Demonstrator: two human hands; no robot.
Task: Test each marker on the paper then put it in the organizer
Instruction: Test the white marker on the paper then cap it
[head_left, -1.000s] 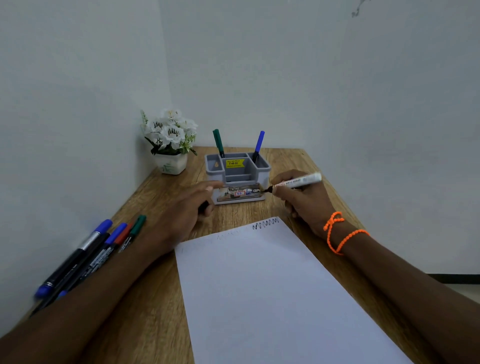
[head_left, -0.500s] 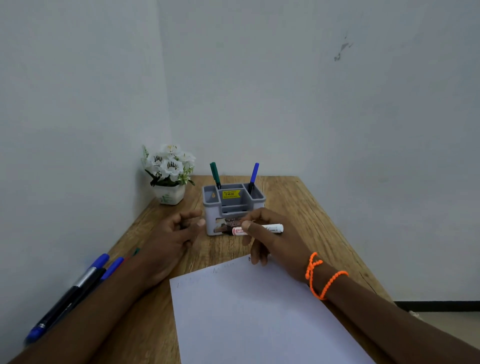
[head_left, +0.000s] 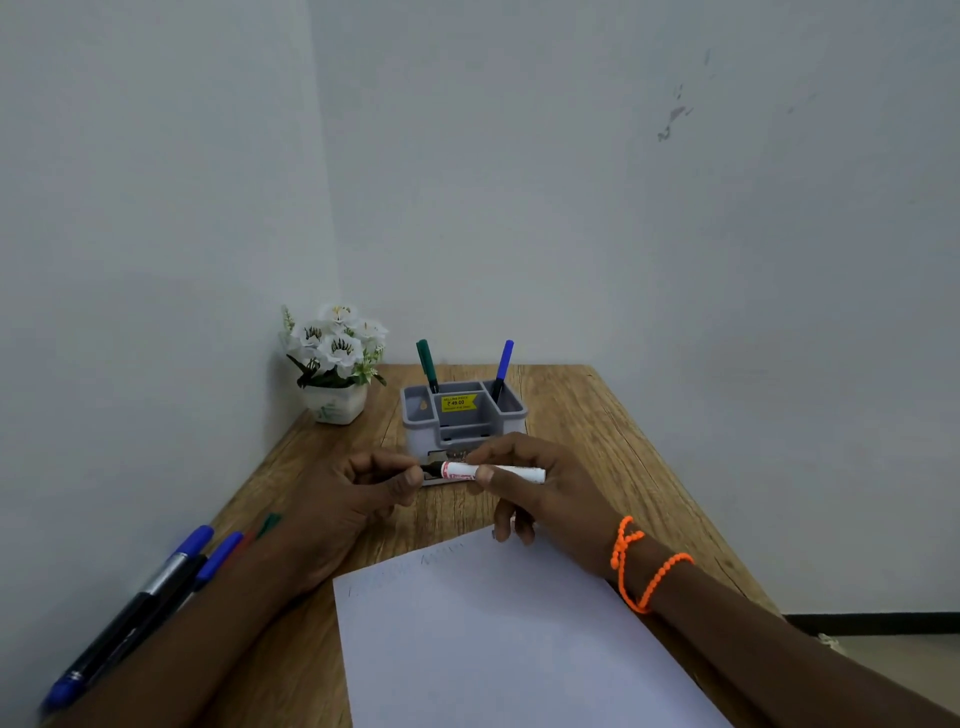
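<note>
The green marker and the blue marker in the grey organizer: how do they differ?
The green marker stands in the back-left of the organizer and tilts left; the blue marker stands back-right and tilts right. Their caps differ in colour. Both are capped, cap end up.

I see a wood-grain brown tabletop (head_left: 597, 415) pushed into a corner of plain pale grey walls (head_left: 571, 182).
Scuff marks (head_left: 672, 117) spot the right wall; dark skirting (head_left: 872, 622) edges a beige floor (head_left: 893, 660).
</note>
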